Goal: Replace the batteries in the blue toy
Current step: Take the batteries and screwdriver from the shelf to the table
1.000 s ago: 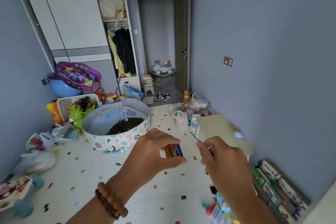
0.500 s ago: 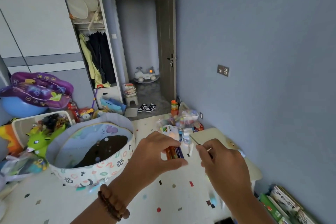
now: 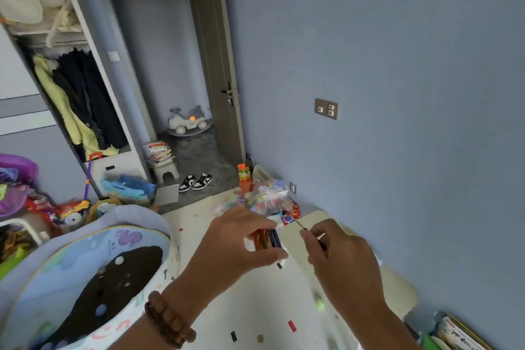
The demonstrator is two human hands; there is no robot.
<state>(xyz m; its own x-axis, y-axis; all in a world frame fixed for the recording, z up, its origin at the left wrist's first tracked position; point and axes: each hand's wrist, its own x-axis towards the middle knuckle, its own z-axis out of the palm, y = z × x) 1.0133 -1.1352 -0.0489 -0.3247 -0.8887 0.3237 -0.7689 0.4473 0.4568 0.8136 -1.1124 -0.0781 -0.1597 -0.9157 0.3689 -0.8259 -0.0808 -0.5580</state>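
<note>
My left hand (image 3: 235,244) is raised at chest height and pinches a small pack of orange and dark-blue batteries (image 3: 267,239) between thumb and fingers. Just to its right, my right hand (image 3: 341,258) grips a thin metal screwdriver (image 3: 298,224) whose tip points up and left toward the batteries. A wooden bead bracelet sits on my left wrist. No blue toy can be picked out among the things in view.
A round fabric play pit (image 3: 85,278) stands low on the left. A low beige table (image 3: 326,224) stands against the blue wall, bags of small coloured toys (image 3: 258,199) behind it. Books (image 3: 454,332) lie bottom right. An open doorway (image 3: 184,122) lies ahead.
The view has swung right and forward, pushing the play pit and toy pile toward the left edge. Both hands keep their grips and stay close together in front of me.
</note>
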